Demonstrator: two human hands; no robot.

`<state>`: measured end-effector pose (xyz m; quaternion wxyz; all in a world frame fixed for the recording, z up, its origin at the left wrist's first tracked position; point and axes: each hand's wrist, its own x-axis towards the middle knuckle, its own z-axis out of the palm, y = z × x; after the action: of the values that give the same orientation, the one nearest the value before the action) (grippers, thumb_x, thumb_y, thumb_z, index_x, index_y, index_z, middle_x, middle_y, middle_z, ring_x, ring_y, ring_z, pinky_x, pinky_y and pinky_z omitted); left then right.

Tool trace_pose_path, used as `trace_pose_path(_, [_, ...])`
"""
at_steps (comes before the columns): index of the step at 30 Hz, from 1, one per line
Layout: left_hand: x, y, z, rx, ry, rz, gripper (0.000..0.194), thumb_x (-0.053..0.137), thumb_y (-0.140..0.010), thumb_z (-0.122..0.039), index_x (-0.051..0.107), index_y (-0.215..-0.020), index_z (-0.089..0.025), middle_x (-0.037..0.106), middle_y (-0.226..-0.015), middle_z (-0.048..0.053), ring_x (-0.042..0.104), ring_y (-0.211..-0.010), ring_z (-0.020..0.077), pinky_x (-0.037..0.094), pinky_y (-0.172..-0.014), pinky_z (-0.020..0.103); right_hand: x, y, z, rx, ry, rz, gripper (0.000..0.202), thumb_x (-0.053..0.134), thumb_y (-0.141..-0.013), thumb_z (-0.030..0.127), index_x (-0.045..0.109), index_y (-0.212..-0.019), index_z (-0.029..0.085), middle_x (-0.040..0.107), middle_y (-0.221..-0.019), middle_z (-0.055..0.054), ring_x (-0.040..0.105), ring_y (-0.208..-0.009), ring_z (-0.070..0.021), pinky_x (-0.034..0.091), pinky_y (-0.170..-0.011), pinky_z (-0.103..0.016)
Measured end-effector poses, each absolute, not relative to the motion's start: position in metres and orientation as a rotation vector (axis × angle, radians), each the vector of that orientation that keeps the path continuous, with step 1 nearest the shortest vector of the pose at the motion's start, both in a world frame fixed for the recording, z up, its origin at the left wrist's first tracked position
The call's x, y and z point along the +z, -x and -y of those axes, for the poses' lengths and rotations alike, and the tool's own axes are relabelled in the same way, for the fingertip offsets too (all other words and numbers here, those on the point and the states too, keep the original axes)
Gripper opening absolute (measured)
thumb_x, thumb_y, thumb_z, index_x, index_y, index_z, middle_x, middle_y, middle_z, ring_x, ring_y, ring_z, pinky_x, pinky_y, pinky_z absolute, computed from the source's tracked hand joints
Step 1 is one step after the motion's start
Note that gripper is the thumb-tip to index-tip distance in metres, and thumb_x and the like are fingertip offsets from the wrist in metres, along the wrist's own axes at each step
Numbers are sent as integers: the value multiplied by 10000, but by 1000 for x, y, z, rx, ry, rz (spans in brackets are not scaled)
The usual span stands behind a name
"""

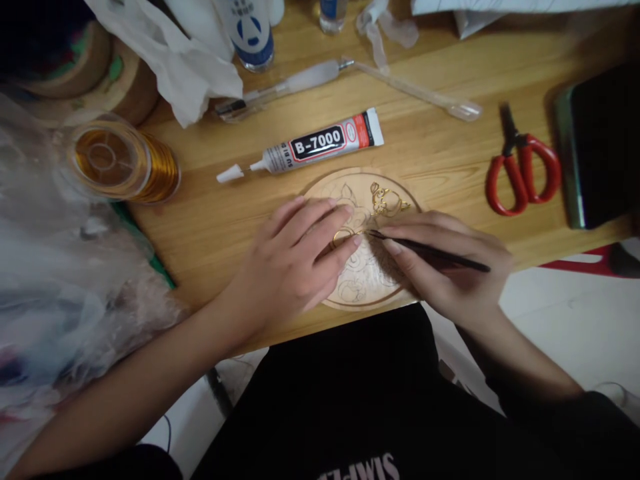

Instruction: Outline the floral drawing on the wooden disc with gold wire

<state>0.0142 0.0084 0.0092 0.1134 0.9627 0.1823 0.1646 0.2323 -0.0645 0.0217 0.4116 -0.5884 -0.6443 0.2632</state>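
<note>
A round wooden board [367,283] with pencil-like line drawings lies at the table's near edge. My left hand [300,260] rests flat on its left side, fingers stretched out and thumb apart. Between that thumb and index finger shows a curved gold wire [343,235]. In my right hand [450,257] are dark tweezers [440,255], pinched between thumb and fingers. Their tips meet the board close to my left thumb, near the wire's end; whether they grip it I cannot tell. A gold wire outline [387,200] sits on the upper right of the board.
Beyond the board lies a B-7000 glue tube [320,141], its white cap [230,174] at the nozzle. Gold wire spool [125,163] stands left. Red-handled scissors [523,170] and a dark phone-like device [603,150] lie right. A pen-like tool [295,81] and plastic pipette [425,93] lie behind.
</note>
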Motion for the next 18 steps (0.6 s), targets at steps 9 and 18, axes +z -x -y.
trace_pose_path(9, [14,-11,-11,421,-2743,-469,514,619,-945,-457,566,-1312,-100,576,-1373,240,497,-1353,414,441,-1092,637,17,-229,76,437,1546,1381,304,740,-802,99,762,-1045,281,777,-982,-26,731,-929,-185,620,-850,-358])
trace_pose_path(18, [37,-4,5,220,-2544,-730,760,684,-899,-463,364,-1474,-84,425,-1517,254,382,-1459,345,418,-1156,535,9,-222,92,283,1514,1179,304,734,-788,79,769,-1016,277,766,-942,-25,720,-870,-176,610,-776,-343])
